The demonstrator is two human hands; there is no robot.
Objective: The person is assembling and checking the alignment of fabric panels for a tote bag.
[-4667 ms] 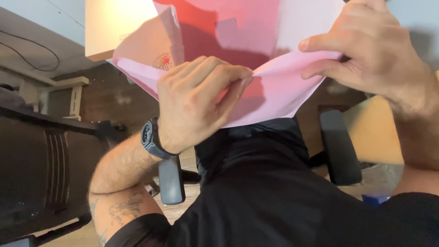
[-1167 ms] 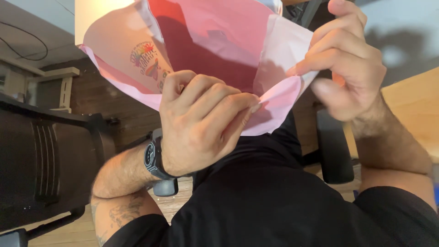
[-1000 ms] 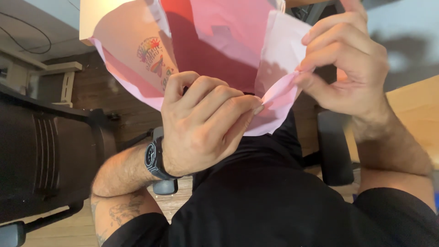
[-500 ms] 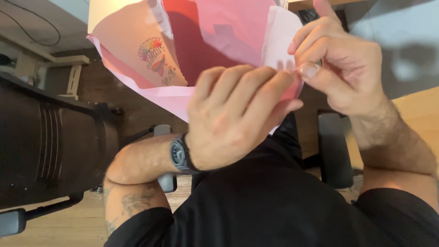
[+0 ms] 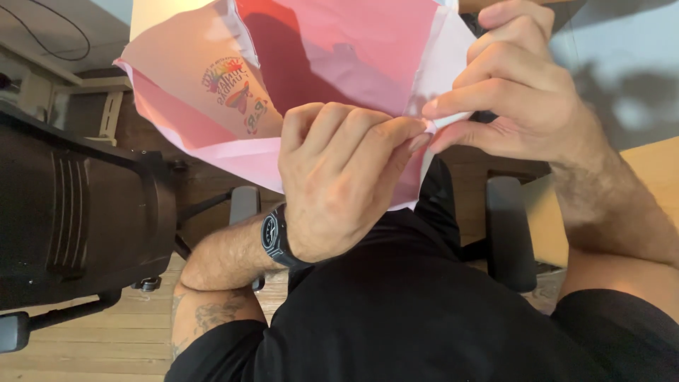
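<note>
Pink paper (image 5: pixel 339 64) is filling the upper middle of the head view, held up in front of the person's black shirt (image 5: pixel 424 311). Light is shining through the sheet, so its middle is glowing a deeper red while its folded edges are looking pale pink. A small multicoloured printed picture (image 5: pixel 237 95) is sitting on the paper's left flap.

Below the paper's middle, the left hand (image 5: pixel 339 184) is curling into a loose fist, its fingers (image 5: pixel 385 138) pressing together on the paper's lower folded edge. A black wristwatch (image 5: pixel 276 237) is wrapping the wrist just under that hand, and a tattooed forearm (image 5: pixel 212 311) is running down from it.

At the paper's right edge, the right hand (image 5: pixel 523 92) is pinching a thin white corner of the sheet between thumb and forefinger, its fingertips almost touching those of the left hand.

Left of the paper, a black office chair (image 5: pixel 78 219) is standing on a wooden floor (image 5: pixel 85 354). Right of the paper, a pale wooden tabletop (image 5: pixel 651 177) is showing behind the right forearm, and a black armrest (image 5: pixel 509 233) is standing below that hand.
</note>
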